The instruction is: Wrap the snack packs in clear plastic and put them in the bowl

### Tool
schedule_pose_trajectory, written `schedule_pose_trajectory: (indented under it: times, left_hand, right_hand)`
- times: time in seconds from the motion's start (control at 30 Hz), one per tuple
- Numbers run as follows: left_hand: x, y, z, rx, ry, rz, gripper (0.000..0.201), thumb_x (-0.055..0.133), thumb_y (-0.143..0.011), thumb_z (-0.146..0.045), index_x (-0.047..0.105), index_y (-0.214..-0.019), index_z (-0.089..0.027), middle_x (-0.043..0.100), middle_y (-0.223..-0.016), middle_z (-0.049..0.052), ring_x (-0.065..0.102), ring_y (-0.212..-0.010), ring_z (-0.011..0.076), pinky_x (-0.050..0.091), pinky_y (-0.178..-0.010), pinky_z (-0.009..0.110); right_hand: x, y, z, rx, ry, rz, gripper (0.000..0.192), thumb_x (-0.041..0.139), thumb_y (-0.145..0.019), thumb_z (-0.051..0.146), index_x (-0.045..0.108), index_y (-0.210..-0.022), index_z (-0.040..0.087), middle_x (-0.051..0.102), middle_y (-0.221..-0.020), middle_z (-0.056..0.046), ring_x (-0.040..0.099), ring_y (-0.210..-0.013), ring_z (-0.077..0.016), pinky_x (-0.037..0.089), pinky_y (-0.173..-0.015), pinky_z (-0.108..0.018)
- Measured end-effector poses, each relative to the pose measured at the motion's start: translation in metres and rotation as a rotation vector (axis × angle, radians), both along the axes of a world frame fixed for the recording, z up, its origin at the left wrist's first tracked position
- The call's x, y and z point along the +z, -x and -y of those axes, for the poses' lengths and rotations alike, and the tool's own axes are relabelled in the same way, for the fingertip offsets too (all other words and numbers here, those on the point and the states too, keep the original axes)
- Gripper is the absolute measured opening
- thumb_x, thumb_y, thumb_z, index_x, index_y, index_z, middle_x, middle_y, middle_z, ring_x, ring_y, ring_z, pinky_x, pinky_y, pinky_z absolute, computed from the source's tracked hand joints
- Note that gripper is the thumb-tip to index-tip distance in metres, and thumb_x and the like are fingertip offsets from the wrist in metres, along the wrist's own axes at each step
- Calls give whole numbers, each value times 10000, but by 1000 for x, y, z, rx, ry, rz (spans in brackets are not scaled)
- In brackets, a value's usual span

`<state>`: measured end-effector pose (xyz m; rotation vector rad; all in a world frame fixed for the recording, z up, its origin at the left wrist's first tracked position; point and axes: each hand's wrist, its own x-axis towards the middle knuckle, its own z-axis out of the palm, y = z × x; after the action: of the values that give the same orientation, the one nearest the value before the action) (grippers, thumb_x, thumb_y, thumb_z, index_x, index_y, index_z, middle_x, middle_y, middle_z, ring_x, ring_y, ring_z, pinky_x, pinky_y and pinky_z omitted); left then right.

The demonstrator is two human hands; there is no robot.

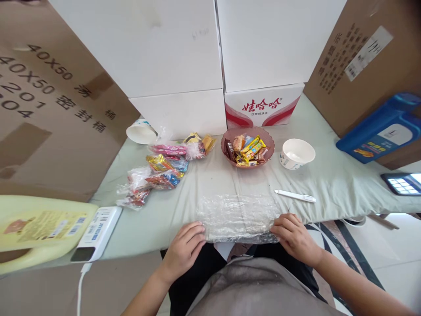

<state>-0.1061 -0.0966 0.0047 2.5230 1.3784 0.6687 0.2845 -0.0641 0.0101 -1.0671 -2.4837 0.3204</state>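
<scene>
Both hands, left (183, 249) and right (294, 237), flank the plastic sheet (239, 218), touching.

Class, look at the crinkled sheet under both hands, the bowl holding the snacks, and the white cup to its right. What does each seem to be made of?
Sheet: thin clear plastic film, glossy; it wrinkles and the cloth shows through.
Bowl: probably tinted plastic or glass, brownish-pink and see-through with a scalloped rim.
Cup: likely paper, matte white with a printed band.
</scene>
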Motion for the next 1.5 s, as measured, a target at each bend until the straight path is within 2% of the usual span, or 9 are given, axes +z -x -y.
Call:
schedule_pose_trajectory:
  times: [0.23, 0.53, 0.7, 0.83, 0.93, 1.07, 1.2, 1.37, 1.5]
  left_hand:
    - [22, -6, -36, 170, 46, 114, 170, 460, -941, -237, 624, -977, -208, 706, -931, 41, 685, -864, 164, 559, -788, 282]
    - [4, -22, -89, 337, 28, -147, 175, 482, -906, -243, 645, -969, -226, 725, -944, 13, 684, -777, 179, 518, -669, 279]
    - [18, -32, -80, 544, -256, -117, 191, 530, -903, -289, 649, -983, -165, 672, -869, 73, 646, -794, 212, 503, -694, 308]
    - [25, -72, -61, 317, -296, -30, 173, 494, -919, -224, 656, -914, -164, 668, -853, 72, 623, -828, 196, 498, -784, 313]
    - [12, -100, -50, 151, -162, -155, 326, 502, -925, -316, 610, -1188, -156, 638, -1188, 132, 569, -1122, 281, 458, -942, 417]
    - [-10, -100, -47, 177, -39, -355, 672, 537, -877, -517, 371, -1456, -218, 326, -1532, 146, 264, -1401, 404, 249, -1083, 621]
    - [-15, -73, -47, 299, 20, -412, 680, 523, -880, -532, 355, -1466, -232, 269, -1554, 158, 219, -1419, 404, 215, -1088, 634]
    - [-7, -70, -38, 430, -72, -343, 485, 479, -923, -410, 525, -1339, -164, 457, -1388, 206, 402, -1277, 398, 367, -985, 574]
    - [2, -101, -33, 259, -50, -169, 328, 439, -943, -337, 645, -1121, -155, 599, -1054, 140, 545, -944, 266, 465, -809, 410]
  right_hand:
    - [4, 6, -22, -277, 85, -166, 238, 396, -962, 251, 615, -1045, 211, 692, -911, -64, 647, -855, -208, 527, -759, -349]
    - [-12, 23, -55, -502, -54, 91, 319, 398, -950, 289, 584, -1158, 133, 691, -916, -107, 634, -862, -256, 470, -826, -388]
    - [2, 26, -52, -528, -216, 55, 301, 486, -931, 327, 620, -1122, 136, 637, -1010, -137, 563, -983, -287, 441, -878, -442]
    - [9, 55, -46, -216, -254, 16, 314, 479, -948, 332, 610, -1169, 151, 607, -1208, -123, 459, -1229, -274, 341, -1049, -451]
    - [-2, 77, -46, -20, -212, 145, 595, 457, -930, 531, 485, -1361, 123, 472, -1429, -133, 303, -1374, -311, 230, -1119, -504]
    - [-19, 76, -46, -79, -128, 280, 892, 432, -847, 715, 358, -1450, 62, 344, -1512, -178, 221, -1414, -347, 189, -1123, -531]
    - [-21, 46, -34, -213, -123, 312, 929, 474, -832, 702, 318, -1462, 38, 321, -1516, -202, 219, -1416, -349, 160, -1126, -531]
    - [-19, 4, -7, -222, -141, 239, 599, 494, -918, 469, 421, -1408, 133, 450, -1446, -151, 371, -1325, -303, 266, -1054, -487]
    - [-18, -11, 11, -217, -147, 82, 353, 399, -908, 117, 603, -1188, 181, 639, -1153, -106, 539, -1037, -237, 373, -885, -402]
